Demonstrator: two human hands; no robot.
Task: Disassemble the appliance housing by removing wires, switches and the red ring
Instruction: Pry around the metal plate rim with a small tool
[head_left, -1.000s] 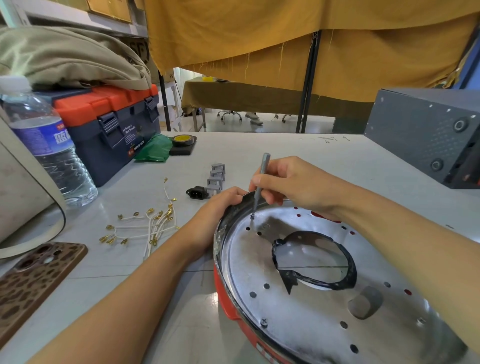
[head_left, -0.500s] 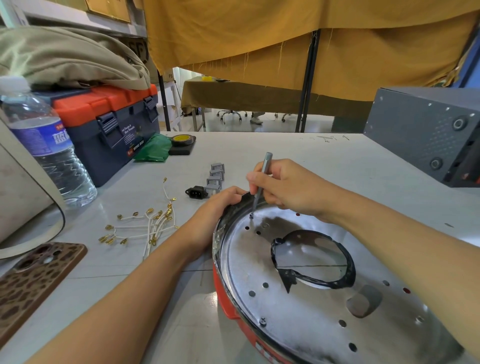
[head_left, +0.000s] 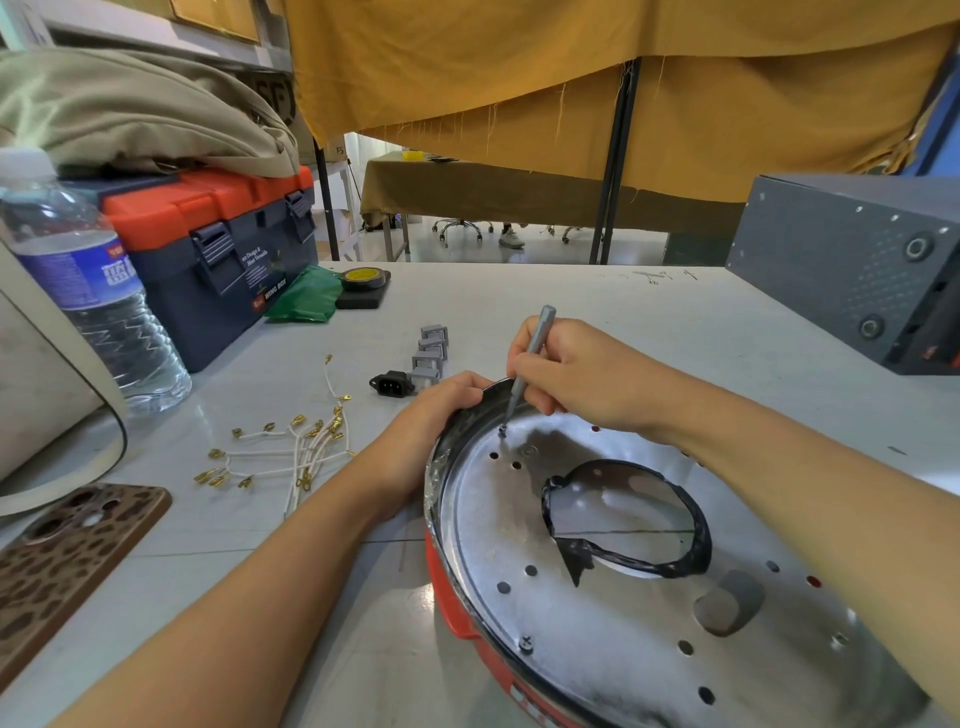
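Observation:
The round appliance housing (head_left: 613, 623) lies on the table, a perforated silver plate with a black-edged central hole. A red ring (head_left: 452, 613) wraps its outer edge. My left hand (head_left: 426, 431) grips the housing's far-left rim. My right hand (head_left: 576, 379) pinches a thin grey screwdriver (head_left: 530, 358), its tip on a screw (head_left: 503, 430) near the rim. Removed white wires (head_left: 291, 452) with gold terminals lie to the left. Several grey switches (head_left: 431, 351) and a black power socket (head_left: 392, 384) sit beyond my left hand.
A blue and orange toolbox (head_left: 218, 249) and a water bottle (head_left: 88, 291) stand at the left. A phone in a patterned case (head_left: 67, 561) lies at the front left. A grey metal box (head_left: 857, 270) stands at the right. Yellow tape (head_left: 363, 278) and a green bag (head_left: 306, 299) are behind.
My right hand has shifted slightly around the screwdriver, whose tip stays on the same screw. The left hand keeps its hold on the rim.

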